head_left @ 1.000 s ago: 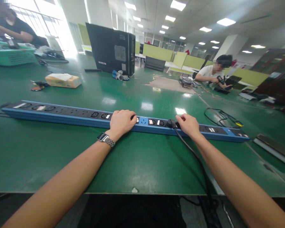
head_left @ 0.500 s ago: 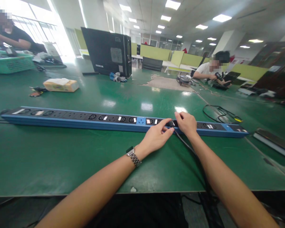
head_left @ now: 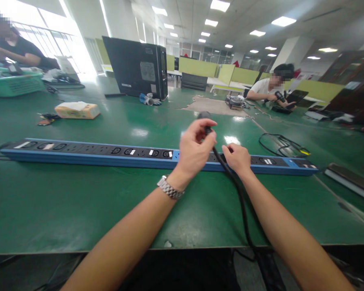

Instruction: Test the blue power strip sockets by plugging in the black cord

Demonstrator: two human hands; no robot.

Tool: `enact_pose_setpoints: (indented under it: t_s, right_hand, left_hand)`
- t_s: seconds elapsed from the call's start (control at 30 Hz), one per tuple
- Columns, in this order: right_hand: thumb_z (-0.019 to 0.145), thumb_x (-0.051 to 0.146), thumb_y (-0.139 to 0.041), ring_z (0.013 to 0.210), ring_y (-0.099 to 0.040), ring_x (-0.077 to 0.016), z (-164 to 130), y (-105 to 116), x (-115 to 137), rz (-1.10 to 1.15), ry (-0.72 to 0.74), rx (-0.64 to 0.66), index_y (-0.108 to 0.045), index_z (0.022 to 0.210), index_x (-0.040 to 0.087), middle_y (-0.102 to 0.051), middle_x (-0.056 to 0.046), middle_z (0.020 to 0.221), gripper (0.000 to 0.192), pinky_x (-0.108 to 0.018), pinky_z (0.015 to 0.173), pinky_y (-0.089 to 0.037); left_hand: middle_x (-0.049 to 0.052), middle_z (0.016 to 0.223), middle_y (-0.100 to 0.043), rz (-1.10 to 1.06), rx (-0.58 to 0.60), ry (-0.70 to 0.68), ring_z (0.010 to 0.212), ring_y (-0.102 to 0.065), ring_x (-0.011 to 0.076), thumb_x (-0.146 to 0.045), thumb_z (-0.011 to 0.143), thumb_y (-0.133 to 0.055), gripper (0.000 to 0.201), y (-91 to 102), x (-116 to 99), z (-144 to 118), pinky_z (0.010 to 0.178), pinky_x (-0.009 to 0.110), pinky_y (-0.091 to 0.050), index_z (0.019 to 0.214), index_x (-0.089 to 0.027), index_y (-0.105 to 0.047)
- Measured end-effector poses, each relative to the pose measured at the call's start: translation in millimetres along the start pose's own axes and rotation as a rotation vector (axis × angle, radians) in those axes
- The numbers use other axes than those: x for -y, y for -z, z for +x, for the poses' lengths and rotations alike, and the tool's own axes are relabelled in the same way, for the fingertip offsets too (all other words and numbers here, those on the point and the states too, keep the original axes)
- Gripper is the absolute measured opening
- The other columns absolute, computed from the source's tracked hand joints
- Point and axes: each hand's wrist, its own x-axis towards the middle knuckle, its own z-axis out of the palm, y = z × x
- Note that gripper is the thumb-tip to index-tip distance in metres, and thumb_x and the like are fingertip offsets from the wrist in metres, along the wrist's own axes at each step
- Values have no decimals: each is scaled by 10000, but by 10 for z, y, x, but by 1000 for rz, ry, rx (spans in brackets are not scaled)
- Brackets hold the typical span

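A long blue power strip (head_left: 87,159) with black sockets and small white labels lies across the table. My left hand (head_left: 195,147) is raised above its middle and closed around a black power plug (head_left: 204,116). From the plug a thick black cable (head_left: 240,198) hangs down past the front table edge. The plug is apart from the strip. My right hand (head_left: 237,158), fingers curled, grips the strip right of its middle; its fingertips are partly hidden. My left hand and forearm hide some of the sockets.
Beyond the strip are a tissue pack (head_left: 77,110), a black computer case (head_left: 136,66), gloves (head_left: 150,99) and a green basket (head_left: 15,84). A coiled cable (head_left: 279,144) lies at right, near a dark flat box (head_left: 350,182). Two other people sit across the table.
My left hand has lifted the plug up and away from the strip, slightly to the left, and the cable has risen with it. My right hand has stayed on the strip.
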Motion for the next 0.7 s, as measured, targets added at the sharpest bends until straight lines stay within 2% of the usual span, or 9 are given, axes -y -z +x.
enact_pose_setpoints:
  t_s: [0.07, 0.13, 0.2, 0.27, 0.37, 0.43, 0.57, 0.7]
  right_hand:
    - [887, 474, -445, 725, -573, -178, 0, -7, -2, -10, 5, -3, -707, 798, 211, -707, -59, 813, 381, -274, 594, -281]
    - [883, 468, -448, 726, -574, -181, 1, -13, -3, -17, 7, -2, -706, 797, 213, -708, -60, 816, 373, -275, 597, -280]
    - [880, 469, -448, 725, -573, -182, 1, -16, -2, -19, 10, -1, -707, 796, 213, -710, -60, 817, 374, -276, 597, -278]
    - [879, 469, -451, 728, -574, -182, 0, -17, -2, -15, 12, -2, -709, 796, 211, -712, -61, 817, 374, -275, 597, -282]
    - [875, 466, -460, 730, -574, -182, -1, -16, -6, -8, -5, -5, -715, 798, 207, -711, -64, 818, 371, -273, 596, -292]
    - [871, 471, -465, 728, -573, -183, 2, -17, -11, -2, -17, 2, -717, 796, 208, -711, -65, 816, 372, -272, 591, -295]
    - [863, 481, -468, 723, -572, -185, 9, -18, -20, 5, -21, 9, -712, 785, 218, -709, -56, 811, 366, -275, 581, -286]
    - [856, 480, -476, 723, -574, -185, 10, -18, -26, 19, -30, 14, -710, 780, 222, -707, -51, 803, 356, -273, 578, -285]
  left_hand:
    - [-4, 798, -591, 39, -134, -20, 679, -581, 91, -218, 796, -593, 242, 288, -85, 105, 607, 205, -478, 1037, -201, -577]
    - [-26, 727, -558, 97, -239, 30, 600, -547, 77, -197, 763, -590, 246, 580, -51, 148, 538, 186, -447, 1007, -202, -562]
    - [-44, 660, -525, 149, -292, 133, 528, -503, 69, -173, 739, -572, 305, 809, 54, 131, 471, 174, -401, 1042, -202, -554]
    - [-55, 616, -520, 184, -247, 303, 459, -458, 68, -146, 720, -536, 437, 935, 155, 80, 420, 177, -364, 1153, -197, -528]
    - [-50, 582, -529, 220, -63, 535, 409, -428, 71, -138, 697, -512, 497, 967, 201, 14, 382, 188, -338, 1192, -165, -547]
    - [-44, 573, -531, 219, 26, 609, 397, -417, 67, -141, 689, -526, 472, 949, 171, -3, 367, 187, -322, 1158, -147, -579]
    - [-44, 541, -520, 146, 114, 680, 382, -394, 64, -171, 705, -560, 458, 953, 117, -3, 351, 181, -282, 1162, -145, -577]
    - [-34, 542, -539, 131, 120, 673, 385, -416, 67, -181, 711, -573, 439, 967, 125, -16, 354, 185, -285, 1149, -146, -583]
